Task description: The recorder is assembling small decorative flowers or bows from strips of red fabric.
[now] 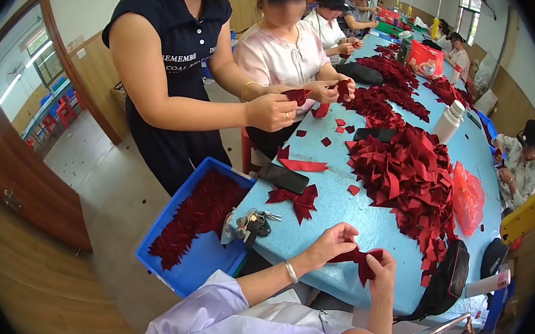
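Above the near edge of the light blue table [333, 222], a dark red ribbon bow [360, 262] is stretched between my two hands. My left hand [332, 246], with a pale bangle at its wrist, pinches the bow's left side. At the other side, the fingers and thumb of my right hand [383, 272] are closed on it. The bow's tails hang down between the hands. Another finished-looking bow [300, 201] lies flat on the table beyond my left hand. A big heap of dark red ribbon pieces [401, 171] covers the table to the right.
On the left, a blue crate [194, 276] holds many red bows. Keys [256, 224] and a phone [284, 178] lie by the table's left edge. A white bottle [449, 122], red plastic bag [468, 197] and black bag [443, 282] stand right. A standing person [174, 80] and seated co-workers handle ribbons.
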